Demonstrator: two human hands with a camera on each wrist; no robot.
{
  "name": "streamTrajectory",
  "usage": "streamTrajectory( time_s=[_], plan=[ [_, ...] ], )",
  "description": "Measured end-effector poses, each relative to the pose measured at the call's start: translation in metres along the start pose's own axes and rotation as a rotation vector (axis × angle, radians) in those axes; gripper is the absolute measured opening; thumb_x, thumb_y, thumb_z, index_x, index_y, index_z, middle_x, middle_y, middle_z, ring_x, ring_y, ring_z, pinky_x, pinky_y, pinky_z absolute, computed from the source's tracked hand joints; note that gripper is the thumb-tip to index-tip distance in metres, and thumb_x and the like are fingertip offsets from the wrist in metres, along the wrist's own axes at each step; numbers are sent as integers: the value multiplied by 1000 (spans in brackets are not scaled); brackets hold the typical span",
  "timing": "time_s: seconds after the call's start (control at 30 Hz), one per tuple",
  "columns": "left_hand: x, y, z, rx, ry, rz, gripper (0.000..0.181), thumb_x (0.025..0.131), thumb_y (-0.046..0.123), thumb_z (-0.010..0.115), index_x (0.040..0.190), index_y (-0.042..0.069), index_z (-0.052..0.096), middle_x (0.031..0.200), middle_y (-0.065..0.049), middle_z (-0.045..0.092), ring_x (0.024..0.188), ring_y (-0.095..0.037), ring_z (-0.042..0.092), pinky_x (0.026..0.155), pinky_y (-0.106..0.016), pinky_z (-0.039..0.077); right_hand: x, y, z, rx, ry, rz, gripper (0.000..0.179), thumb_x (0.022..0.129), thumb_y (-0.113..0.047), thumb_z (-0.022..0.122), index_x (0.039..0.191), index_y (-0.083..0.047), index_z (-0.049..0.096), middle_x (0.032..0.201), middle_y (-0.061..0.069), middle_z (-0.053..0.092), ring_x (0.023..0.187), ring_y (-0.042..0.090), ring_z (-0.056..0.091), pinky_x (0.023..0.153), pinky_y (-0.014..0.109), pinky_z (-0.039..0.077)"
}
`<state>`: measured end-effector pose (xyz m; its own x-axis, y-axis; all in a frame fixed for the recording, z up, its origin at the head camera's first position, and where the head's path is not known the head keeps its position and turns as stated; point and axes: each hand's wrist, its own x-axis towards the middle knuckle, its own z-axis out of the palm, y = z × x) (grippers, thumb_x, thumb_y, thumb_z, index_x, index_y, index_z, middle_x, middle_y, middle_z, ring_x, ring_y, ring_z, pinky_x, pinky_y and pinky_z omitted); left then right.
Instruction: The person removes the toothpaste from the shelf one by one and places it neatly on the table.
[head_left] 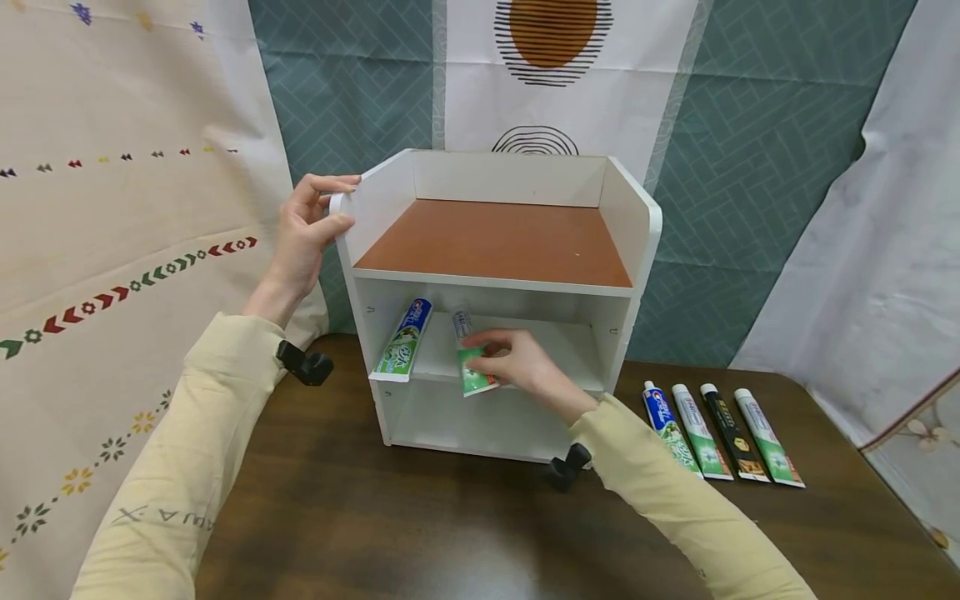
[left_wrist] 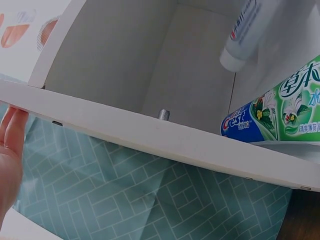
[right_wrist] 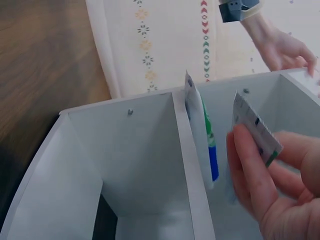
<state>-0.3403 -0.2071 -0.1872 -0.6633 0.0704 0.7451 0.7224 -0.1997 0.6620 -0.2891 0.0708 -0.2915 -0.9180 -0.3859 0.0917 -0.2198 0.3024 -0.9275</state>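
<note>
My right hand [head_left: 516, 358] pinches a green and white toothpaste tube [head_left: 477, 377] near its flat end, its cap end pointing into the middle compartment of a white shelf unit [head_left: 495, 282]. Left of it, a blue and green Crest toothpaste tube [head_left: 403, 342] lies on the same shelf board, flat end at the front edge. My left hand [head_left: 306, 229] holds the upper left side panel of the unit between thumb and fingers. In the right wrist view, fingers [right_wrist: 252, 165] and thumb close on the held tube's crimped end [right_wrist: 257, 129].
On the dark wooden table [head_left: 337, 517], right of the unit, several toothpaste tubes lie side by side, among them a blue one [head_left: 670, 427] and a black one [head_left: 733, 433]. The unit's top has a brown board [head_left: 495, 237]. Patterned cloths [head_left: 772, 167] hang behind.
</note>
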Motion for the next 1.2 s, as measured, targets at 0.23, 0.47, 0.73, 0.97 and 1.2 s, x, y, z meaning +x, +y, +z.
streamTrajectory(
  time_s=[0.23, 0.47, 0.73, 0.97, 1.2],
  plan=[
    [0, 1, -1, -9, 1, -2, 26, 78, -8, 55, 100, 5, 61, 122, -14, 50, 102, -27, 46, 75, -30, 47, -18, 8, -22, -4, -116, -56, 33, 80, -19, 69, 112, -11, 64, 104, 9, 56, 78, 24, 56, 63, 34, 50],
    [-1, 2, 0, -3, 5, -9, 26, 79, -7, 55, 101, 5, 61, 123, -14, 49, 104, -27, 46, 76, -30, 46, -32, 12, -40, 28, -240, -57, 33, 81, -18, 68, 113, -11, 64, 110, 12, 54, 76, 28, 57, 62, 34, 50],
    [-2, 2, 0, -13, 12, -10, 26, 79, -9, 55, 100, 5, 61, 122, -14, 50, 103, -27, 46, 75, -29, 47, -45, 20, -63, 11, -393, -57, 31, 82, -15, 67, 113, -13, 64, 108, 18, 55, 74, 30, 58, 61, 37, 50],
    [-1, 2, 1, -14, 8, -6, 26, 79, -9, 55, 100, 4, 61, 122, -14, 50, 103, -27, 46, 75, -30, 47, -52, 34, -83, -37, -494, -88, 28, 83, -11, 65, 111, -12, 65, 106, 15, 55, 75, 27, 55, 59, 31, 47],
    [-1, 1, 2, -16, 9, -4, 26, 79, -9, 55, 100, 4, 61, 122, -15, 49, 102, -27, 46, 75, -29, 47, -59, 37, -98, -75, -625, -125, 26, 84, -8, 63, 110, -10, 65, 105, 14, 58, 75, 22, 54, 58, 28, 47]
  ],
)
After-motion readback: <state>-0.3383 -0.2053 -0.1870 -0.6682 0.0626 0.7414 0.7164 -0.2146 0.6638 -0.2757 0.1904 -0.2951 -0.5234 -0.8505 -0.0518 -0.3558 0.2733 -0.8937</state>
